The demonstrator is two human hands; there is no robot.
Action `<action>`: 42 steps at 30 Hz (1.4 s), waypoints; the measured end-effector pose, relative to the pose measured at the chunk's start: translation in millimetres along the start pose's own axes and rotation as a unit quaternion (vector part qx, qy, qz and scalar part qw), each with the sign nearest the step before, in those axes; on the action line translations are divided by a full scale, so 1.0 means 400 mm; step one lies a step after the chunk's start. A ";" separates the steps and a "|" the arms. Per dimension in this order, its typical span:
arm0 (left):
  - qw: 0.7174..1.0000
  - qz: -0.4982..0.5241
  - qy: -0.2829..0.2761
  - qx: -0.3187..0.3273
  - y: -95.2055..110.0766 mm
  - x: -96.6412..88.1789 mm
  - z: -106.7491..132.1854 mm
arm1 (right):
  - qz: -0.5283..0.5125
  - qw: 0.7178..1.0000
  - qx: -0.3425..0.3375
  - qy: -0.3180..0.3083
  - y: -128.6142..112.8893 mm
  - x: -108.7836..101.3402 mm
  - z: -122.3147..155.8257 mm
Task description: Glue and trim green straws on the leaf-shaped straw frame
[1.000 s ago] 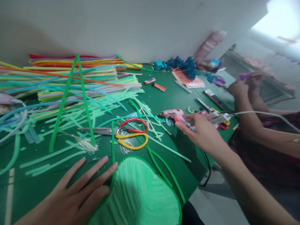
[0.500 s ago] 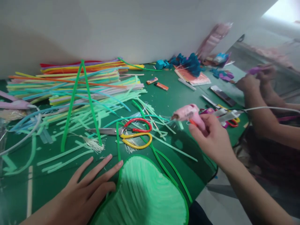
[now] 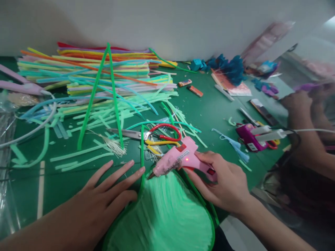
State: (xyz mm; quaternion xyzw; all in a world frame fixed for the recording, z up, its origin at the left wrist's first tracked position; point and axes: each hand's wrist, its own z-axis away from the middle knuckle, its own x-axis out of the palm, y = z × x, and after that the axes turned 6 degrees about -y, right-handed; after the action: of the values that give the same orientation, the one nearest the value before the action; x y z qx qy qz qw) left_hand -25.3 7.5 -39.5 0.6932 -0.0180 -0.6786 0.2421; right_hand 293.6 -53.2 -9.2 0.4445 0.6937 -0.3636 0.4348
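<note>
My right hand (image 3: pixel 222 181) grips a pink hot glue gun (image 3: pixel 180 157), its small red light lit. The gun's nozzle points down-left at the upper edge of a green-painted rounded panel (image 3: pixel 167 212). Dark green pipe cleaner (image 3: pixel 142 150) borders that panel, and a loose length stands up from its top left. My left hand (image 3: pixel 112 195) lies with fingers spread, its fingertips at the panel's left edge beside the pipe cleaner. Just beyond the gun rest scissors (image 3: pixel 164 132) with one red and one yellow handle loop, partly covered by the gun.
Bundles of coloured pipe cleaners (image 3: pixel 104 73) lie along the wall, with cut green pieces in front. Tassels (image 3: pixel 115 144), lighters (image 3: pixel 195 90), a phone (image 3: pixel 263 111) and a purple power block (image 3: pixel 246 137) are on the table. Another person's hands (image 3: pixel 298 104) work at the right.
My right hand has brought the glue gun left and down to the panel's top edge. My left hand stays spread at the panel's left edge. The view has shifted slightly.
</note>
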 end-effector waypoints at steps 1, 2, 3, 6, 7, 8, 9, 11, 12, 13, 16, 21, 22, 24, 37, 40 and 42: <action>1.000 -0.001 0.004 0.000 0.001 0.000 0.000 | 0.004 1.000 0.002 0.003 0.000 0.001 0.001; 1.000 -0.002 0.008 0.000 0.001 0.000 0.000 | 0.007 1.000 0.003 0.004 0.000 0.002 0.002; 1.000 -0.002 0.010 0.001 0.002 0.000 0.000 | 0.009 1.000 0.004 0.003 0.000 0.003 0.002; 1.000 0.002 0.007 0.003 0.001 -0.003 0.000 | 0.007 1.000 0.000 -0.005 -0.001 0.006 0.004; 1.000 0.005 0.004 0.005 0.001 -0.004 0.000 | 0.006 1.000 -0.002 -0.007 -0.001 0.007 0.004; 1.000 0.008 0.001 0.006 0.001 -0.005 0.001 | 0.006 1.000 -0.004 -0.007 -0.001 0.008 0.004; 1.000 0.012 -0.001 0.006 0.001 -0.006 0.001 | 0.006 1.000 -0.006 -0.007 0.000 0.009 0.004; 1.000 0.022 0.000 0.005 0.001 -0.007 0.001 | 0.005 1.000 -0.009 -0.007 0.001 0.010 0.003; 1.000 0.027 0.002 0.005 0.002 -0.007 0.001 | 0.003 1.000 -0.011 -0.007 0.002 0.011 0.003; 1.000 0.030 0.005 0.004 0.002 -0.006 0.001 | 0.002 1.000 -0.014 -0.007 0.004 0.011 0.003; 0.999 0.034 0.009 0.001 0.004 -0.005 0.001 | 0.008 1.000 -0.016 -0.006 0.006 0.010 0.003; 0.999 0.033 0.003 0.004 0.002 -0.005 0.000 | 0.027 0.999 -0.020 0.000 0.007 0.007 0.000; 0.999 0.034 0.001 0.004 0.001 -0.005 0.001 | 0.028 0.999 -0.023 0.000 0.007 0.006 -0.001; 0.999 0.032 0.000 0.001 0.001 -0.003 0.002 | 0.030 0.999 -0.024 -0.001 0.008 0.006 -0.002; 0.999 0.039 0.002 -0.001 -0.003 0.004 0.006 | 0.035 0.999 -0.020 0.003 0.018 -0.003 -0.006; 0.999 0.037 -0.001 -0.002 -0.005 0.007 0.008 | 0.041 0.999 -0.018 0.004 0.021 -0.004 -0.007; 0.999 0.043 -0.002 -0.002 -0.007 0.009 0.009 | 0.042 0.999 -0.016 0.005 0.024 -0.004 -0.005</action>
State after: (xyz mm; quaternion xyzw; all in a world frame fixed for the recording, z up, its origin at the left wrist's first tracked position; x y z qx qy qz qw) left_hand -29.5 7.5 -43.7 0.6899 -0.0470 -0.6689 0.2728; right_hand 302.4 -48.7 -8.1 0.4683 0.6823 -0.3313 0.4533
